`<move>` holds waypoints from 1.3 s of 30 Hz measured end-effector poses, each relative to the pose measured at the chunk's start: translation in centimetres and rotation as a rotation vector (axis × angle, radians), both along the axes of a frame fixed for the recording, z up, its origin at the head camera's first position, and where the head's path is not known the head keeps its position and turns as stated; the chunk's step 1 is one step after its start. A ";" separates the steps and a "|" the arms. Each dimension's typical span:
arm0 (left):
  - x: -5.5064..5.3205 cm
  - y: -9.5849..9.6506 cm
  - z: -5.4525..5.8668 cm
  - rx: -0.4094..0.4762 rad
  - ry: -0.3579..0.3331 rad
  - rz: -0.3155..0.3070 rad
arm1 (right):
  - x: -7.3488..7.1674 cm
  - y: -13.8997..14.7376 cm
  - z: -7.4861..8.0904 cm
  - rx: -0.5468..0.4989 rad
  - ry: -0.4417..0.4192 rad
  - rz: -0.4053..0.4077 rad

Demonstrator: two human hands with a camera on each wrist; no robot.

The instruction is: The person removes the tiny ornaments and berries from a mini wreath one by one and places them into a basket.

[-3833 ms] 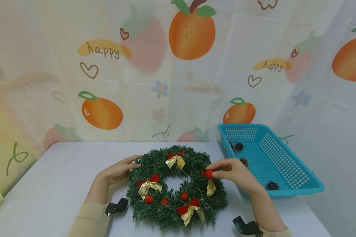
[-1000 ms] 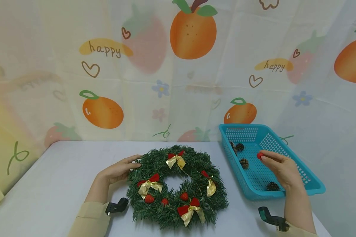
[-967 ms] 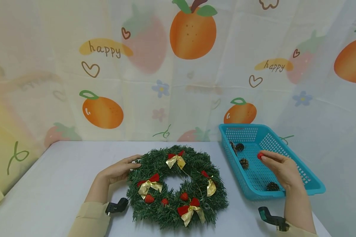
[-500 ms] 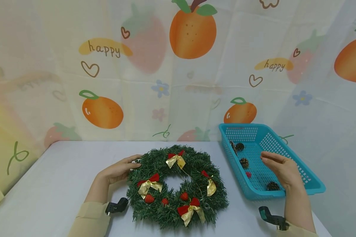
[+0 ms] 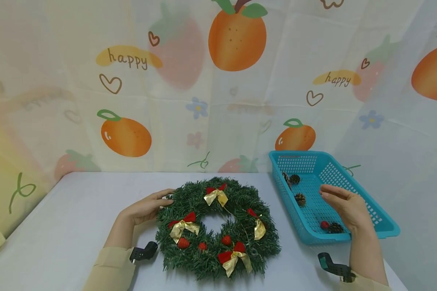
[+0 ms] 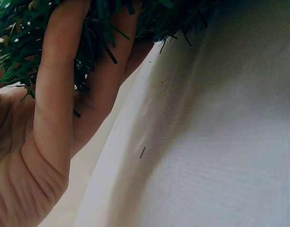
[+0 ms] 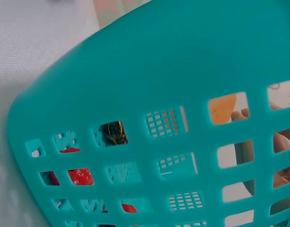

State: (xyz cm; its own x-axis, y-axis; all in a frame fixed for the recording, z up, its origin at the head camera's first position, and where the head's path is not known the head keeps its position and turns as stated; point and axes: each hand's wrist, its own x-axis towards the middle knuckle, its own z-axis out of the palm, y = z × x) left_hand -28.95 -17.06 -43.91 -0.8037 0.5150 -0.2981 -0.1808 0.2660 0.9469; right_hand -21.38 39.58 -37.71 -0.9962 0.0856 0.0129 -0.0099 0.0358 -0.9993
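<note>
A green Christmas wreath (image 5: 247, 198) lies on the table, decorated with red-and-gold bows and several red berries (image 5: 183, 243). My left hand (image 5: 147, 208) grips its left edge; in the left wrist view, the fingers (image 6: 55, 90) reach up into the green bristles. Over the blue basket (image 5: 335, 171), my right hand (image 5: 349, 208) hangs with thumb and fingers apart and nothing between them. Below it on the basket floor, a loose red berry (image 5: 325, 225) lies against a pine cone (image 5: 336, 228). Through the basket's holes, the right wrist view shows red pieces (image 7: 81, 176).
More pine cones (image 5: 300, 199) lie along the basket's left side. The basket stands to the right of the wreath, on a white tabletop (image 5: 69, 226). A fruit-printed curtain (image 5: 182, 133) hangs behind the table.
My right hand took a red berry from the wreath's right side, carried it over the basket and let it go. It dropped in and rolled to the near pine cone. The left hand stayed put.
</note>
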 end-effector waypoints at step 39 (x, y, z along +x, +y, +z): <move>-0.1 -0.1 -0.2 -0.007 0.017 -0.005 | 0.8 -4.1 2.4 -0.092 0.196 0.180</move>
State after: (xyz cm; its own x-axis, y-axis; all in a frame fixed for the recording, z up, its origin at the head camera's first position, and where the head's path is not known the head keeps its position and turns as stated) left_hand -29.05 -17.12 -44.11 -0.8059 0.5173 -0.2879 -0.1630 0.2735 0.9480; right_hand -20.61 35.43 -35.31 -0.9748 -0.0828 0.2071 -0.2011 -0.0748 -0.9767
